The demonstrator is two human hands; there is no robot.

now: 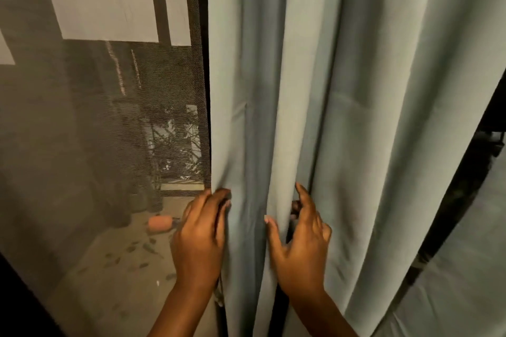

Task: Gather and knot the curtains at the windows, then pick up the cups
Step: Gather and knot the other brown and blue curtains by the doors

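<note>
The grey-blue curtain (315, 90) hung in long folds at the right of the mesh screen (109, 117). The left hand (201, 238) held the curtain's left edge, its fingers curled around the cloth. The right hand (298, 241) gripped 1 fold just beside it, thumb in front and fingers tucked behind the fold. Beyond the screen, an orange object (159, 223) lay on the floor outside. No cups were in view.
</note>
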